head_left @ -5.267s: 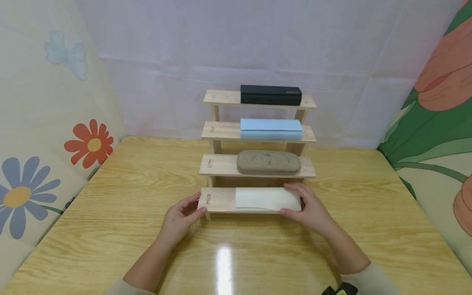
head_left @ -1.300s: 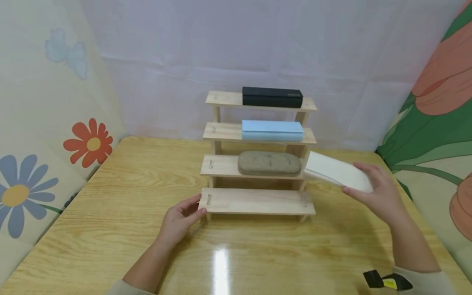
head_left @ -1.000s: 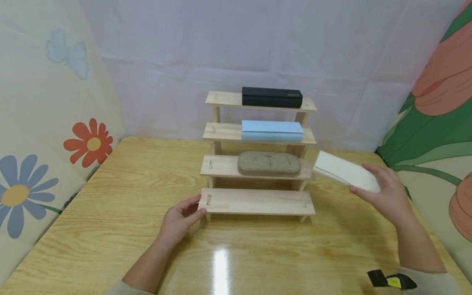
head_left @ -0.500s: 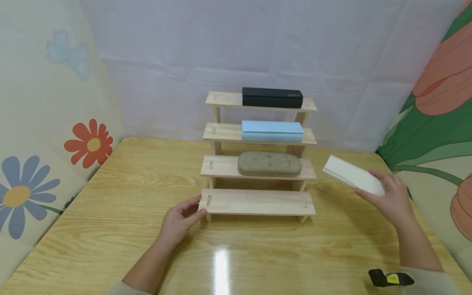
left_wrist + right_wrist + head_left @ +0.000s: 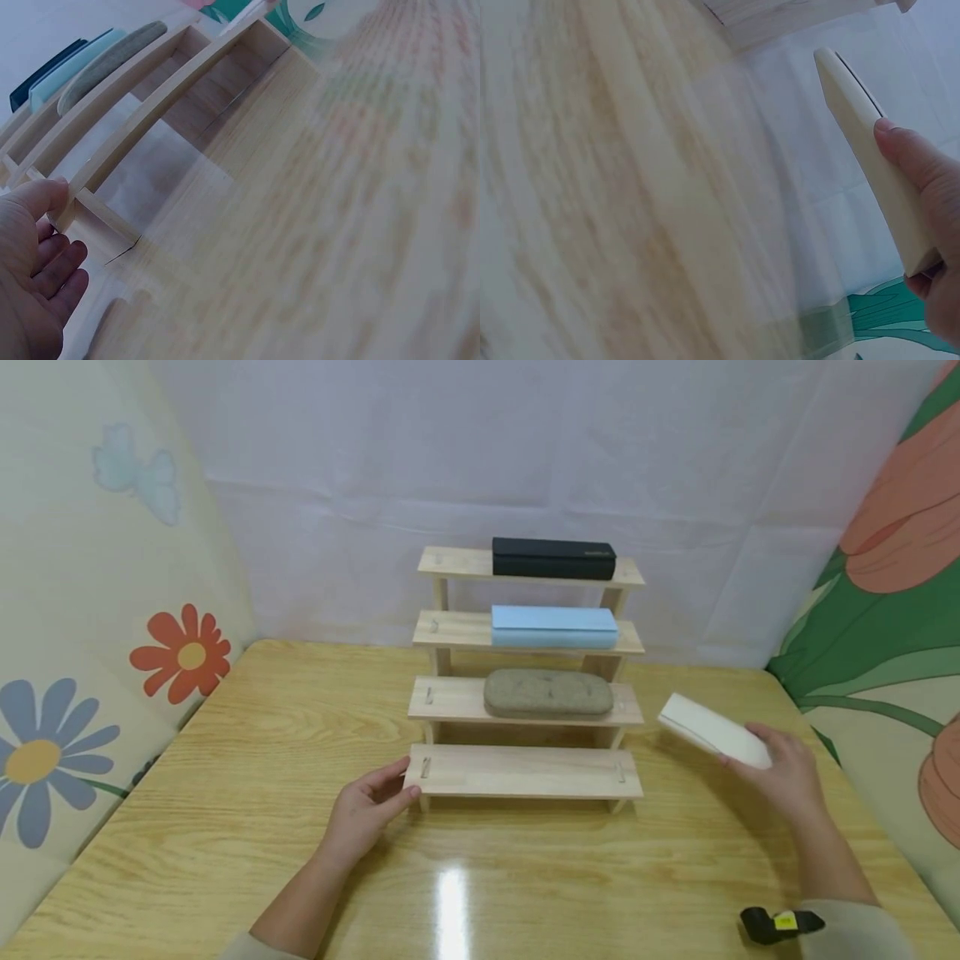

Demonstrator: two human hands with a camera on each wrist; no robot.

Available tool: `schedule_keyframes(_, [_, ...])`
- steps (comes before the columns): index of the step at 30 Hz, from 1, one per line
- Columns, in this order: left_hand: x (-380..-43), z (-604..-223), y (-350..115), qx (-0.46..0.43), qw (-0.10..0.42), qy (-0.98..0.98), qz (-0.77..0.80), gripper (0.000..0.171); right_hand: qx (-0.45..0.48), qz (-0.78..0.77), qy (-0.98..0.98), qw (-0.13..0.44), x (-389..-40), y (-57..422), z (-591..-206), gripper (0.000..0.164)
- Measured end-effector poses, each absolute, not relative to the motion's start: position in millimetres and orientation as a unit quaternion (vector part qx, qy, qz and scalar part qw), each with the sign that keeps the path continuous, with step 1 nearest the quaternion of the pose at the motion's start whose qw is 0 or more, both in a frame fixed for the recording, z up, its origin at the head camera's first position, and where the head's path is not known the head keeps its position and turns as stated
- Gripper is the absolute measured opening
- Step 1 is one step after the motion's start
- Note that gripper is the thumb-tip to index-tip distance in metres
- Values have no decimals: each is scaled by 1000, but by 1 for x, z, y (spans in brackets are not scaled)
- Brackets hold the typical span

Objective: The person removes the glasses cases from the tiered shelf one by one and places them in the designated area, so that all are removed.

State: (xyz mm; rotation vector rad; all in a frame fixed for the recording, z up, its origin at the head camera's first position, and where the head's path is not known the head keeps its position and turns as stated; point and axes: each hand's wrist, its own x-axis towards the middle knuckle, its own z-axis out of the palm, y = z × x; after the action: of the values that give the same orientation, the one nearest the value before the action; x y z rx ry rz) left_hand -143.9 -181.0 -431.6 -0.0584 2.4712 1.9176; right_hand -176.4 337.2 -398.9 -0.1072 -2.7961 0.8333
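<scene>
My right hand (image 5: pixel 786 774) holds a white glasses case (image 5: pixel 712 731) by its right end, thumb in front and fingers behind. The case is tilted and held above the table, right of the wooden step rack (image 5: pixel 517 771). In the right wrist view, my thumb presses the side of the white case (image 5: pixel 870 150) near its seam. At the rack's lowest step, my left hand (image 5: pixel 363 814) pinches the left end between thumb and fingers. A black glasses case (image 5: pixel 553 558), a light blue one (image 5: pixel 553 627) and a grey-brown one (image 5: pixel 547 692) lie on the upper three steps.
The rack stands on a wood-grain table (image 5: pixel 300 727). Behind it hangs a white cloth backdrop (image 5: pixel 337 527). Flower-printed panels stand at left (image 5: pixel 60 568) and right (image 5: pixel 885 610). A black strap (image 5: pixel 780 924) sits at my right cuff.
My right hand took the white case off the lowest step and carried it to the right. Over the last second it has sunk lower. My left hand has stayed on the rack.
</scene>
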Motion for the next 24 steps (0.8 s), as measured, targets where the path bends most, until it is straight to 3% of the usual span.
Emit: schedule_keyframes(24, [-143,-432,-181,-24,3,794,608,50,-66,287,-953,63,-188,347,-433,79])
